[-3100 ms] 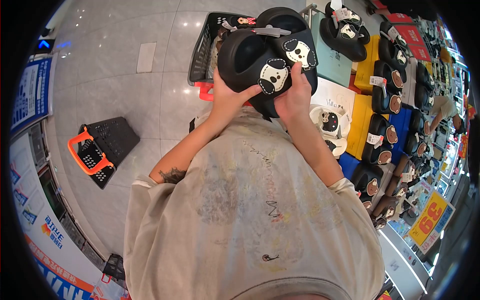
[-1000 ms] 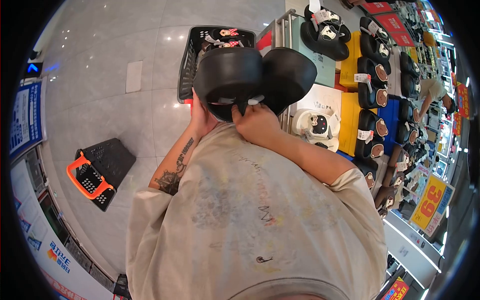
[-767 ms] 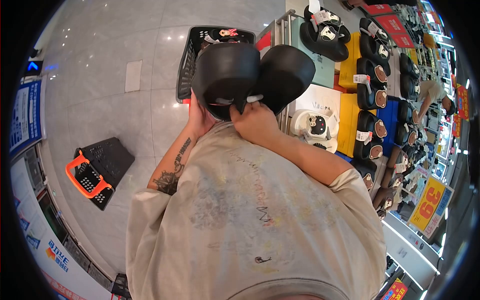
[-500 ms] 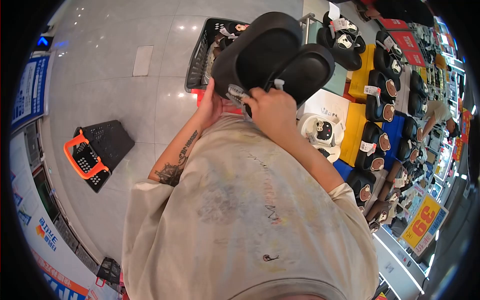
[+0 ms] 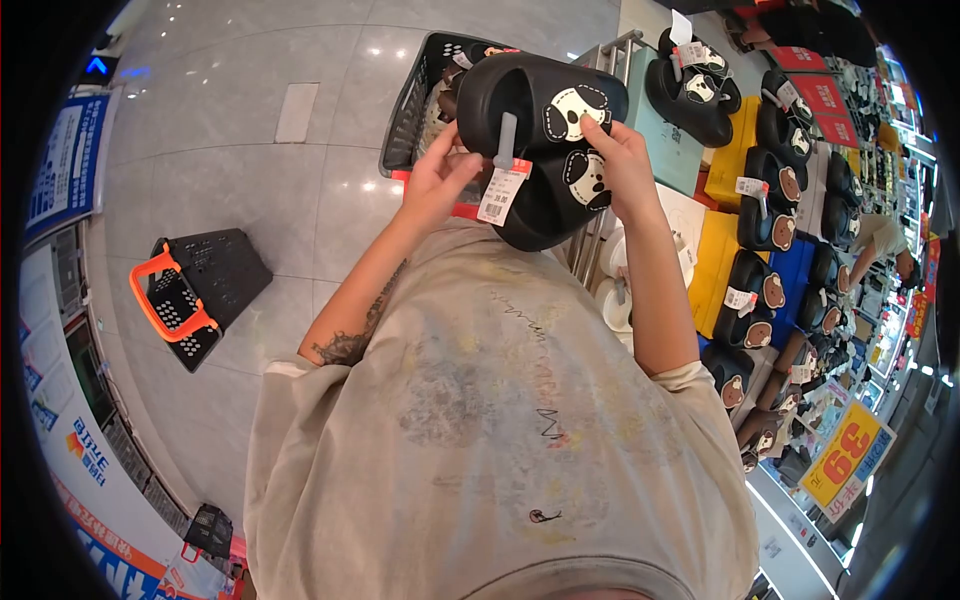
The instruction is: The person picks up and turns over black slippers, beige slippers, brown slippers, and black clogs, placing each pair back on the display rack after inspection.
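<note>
A pair of black slippers with cream dog-face patches hangs between my two hands, the patches facing me. My left hand is at the left side of the pair, fingers behind the sole and thumb beside the tag. On the right, my right hand pinches the edge by the dog patches, thumb on the upper patch. A grey strap holds the red and white price tag at the slippers' left side. Behind the pair is a dark basket with more footwear inside.
Shelves at the right carry black slippers with bear patches, yellow boxes and white slippers. A black basket with an orange handle is on the floor at the left. Another person bends at the far right.
The slippers have turned over from soles to dog-patch side, and the price tag now faces me. My right hand has moved right, from the tag area to the slippers' edge.
</note>
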Demonstrator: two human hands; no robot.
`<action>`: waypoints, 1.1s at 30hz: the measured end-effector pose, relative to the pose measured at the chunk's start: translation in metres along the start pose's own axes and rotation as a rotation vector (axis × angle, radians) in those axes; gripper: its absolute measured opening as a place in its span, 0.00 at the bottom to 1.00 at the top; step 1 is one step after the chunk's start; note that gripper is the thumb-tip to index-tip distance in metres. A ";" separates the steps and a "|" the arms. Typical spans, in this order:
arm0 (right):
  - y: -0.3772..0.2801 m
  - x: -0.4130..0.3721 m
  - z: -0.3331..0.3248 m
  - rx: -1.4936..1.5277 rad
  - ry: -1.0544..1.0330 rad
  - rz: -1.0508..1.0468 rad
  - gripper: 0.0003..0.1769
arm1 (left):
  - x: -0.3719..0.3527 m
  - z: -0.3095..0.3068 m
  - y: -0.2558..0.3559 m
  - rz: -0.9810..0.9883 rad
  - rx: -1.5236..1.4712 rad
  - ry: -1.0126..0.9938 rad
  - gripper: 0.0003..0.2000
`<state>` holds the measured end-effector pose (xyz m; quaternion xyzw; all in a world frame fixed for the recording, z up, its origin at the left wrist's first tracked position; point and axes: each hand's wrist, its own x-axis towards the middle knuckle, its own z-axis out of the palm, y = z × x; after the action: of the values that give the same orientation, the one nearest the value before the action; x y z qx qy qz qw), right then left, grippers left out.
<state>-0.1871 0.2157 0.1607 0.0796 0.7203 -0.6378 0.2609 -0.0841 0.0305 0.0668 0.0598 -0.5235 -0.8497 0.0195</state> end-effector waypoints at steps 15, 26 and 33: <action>0.005 0.008 -0.015 0.430 0.008 0.339 0.23 | -0.007 0.016 0.021 0.078 -0.184 -0.254 0.38; 0.031 0.023 -0.035 0.798 -0.421 0.445 0.27 | 0.014 0.024 0.035 0.386 0.466 -0.179 0.44; 0.017 0.006 -0.026 0.942 -0.414 0.279 0.27 | 0.029 0.037 0.042 0.591 0.611 -0.194 0.38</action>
<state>-0.1919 0.2427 0.1439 0.1555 0.2720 -0.8536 0.4161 -0.1184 0.0420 0.1183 -0.1697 -0.7450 -0.6153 0.1939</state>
